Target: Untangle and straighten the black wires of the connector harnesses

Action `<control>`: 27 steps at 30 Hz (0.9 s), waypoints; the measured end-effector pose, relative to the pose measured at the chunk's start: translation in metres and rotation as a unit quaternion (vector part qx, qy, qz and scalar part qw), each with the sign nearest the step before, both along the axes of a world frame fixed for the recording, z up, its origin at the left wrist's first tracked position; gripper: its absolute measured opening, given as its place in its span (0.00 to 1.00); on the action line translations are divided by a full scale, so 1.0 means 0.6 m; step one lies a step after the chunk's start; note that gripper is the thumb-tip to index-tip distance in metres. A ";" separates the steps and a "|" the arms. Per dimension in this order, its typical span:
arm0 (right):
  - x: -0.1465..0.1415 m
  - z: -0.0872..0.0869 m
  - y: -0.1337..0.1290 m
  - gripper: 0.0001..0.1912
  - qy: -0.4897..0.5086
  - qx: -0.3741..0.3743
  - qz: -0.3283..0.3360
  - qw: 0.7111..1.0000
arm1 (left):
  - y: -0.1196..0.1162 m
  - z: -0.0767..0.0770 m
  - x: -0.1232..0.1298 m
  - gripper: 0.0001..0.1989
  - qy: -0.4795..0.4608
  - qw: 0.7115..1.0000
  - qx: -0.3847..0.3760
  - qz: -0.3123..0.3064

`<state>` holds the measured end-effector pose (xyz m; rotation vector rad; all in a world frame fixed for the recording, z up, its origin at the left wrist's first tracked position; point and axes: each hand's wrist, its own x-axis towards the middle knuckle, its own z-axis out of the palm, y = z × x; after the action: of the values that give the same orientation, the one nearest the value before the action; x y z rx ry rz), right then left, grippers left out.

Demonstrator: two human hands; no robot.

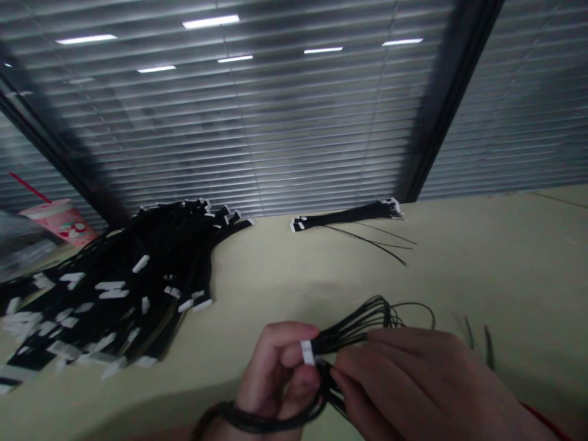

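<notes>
Near the front of the table, my left hand (280, 373) pinches a white connector (307, 352) between thumb and fingers. Black wires (362, 321) fan out from the connector to the right and loop round. My right hand (404, 383) is closed just right of the connector, its fingertips pinched at black wires beside it; what exactly the tips hold is partly hidden. Another bundle of black wires (271, 422) curves under my left hand and past its wrist.
A large heap of black cables with white connectors (151, 263) covers the table's left side. A smaller cable bundle (344, 215) lies at the back, with loose wires beside it. A pink cup with a red straw (64, 222) stands at the far left. Window blinds (294, 110) rise behind the table (496, 263).
</notes>
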<state>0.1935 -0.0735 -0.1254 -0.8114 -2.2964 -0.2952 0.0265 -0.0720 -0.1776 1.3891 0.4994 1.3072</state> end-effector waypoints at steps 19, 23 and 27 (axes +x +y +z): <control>0.002 0.017 -0.013 0.10 -0.065 -0.081 0.012 0.995 | -0.019 0.009 0.011 0.09 0.002 0.996 -0.050 0.069; 0.006 0.027 -0.016 0.10 -0.089 -0.023 0.017 0.996 | -0.016 0.012 0.004 0.08 0.036 0.994 -0.087 0.046; 0.006 0.025 -0.008 0.13 -0.108 -0.020 0.009 0.994 | -0.007 0.007 -0.002 0.10 0.050 0.996 -0.076 -0.022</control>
<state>0.1969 -0.0786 -0.1105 -0.8123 -2.5167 -0.3443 0.0253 -0.0764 -0.1734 1.3347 0.6201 1.1435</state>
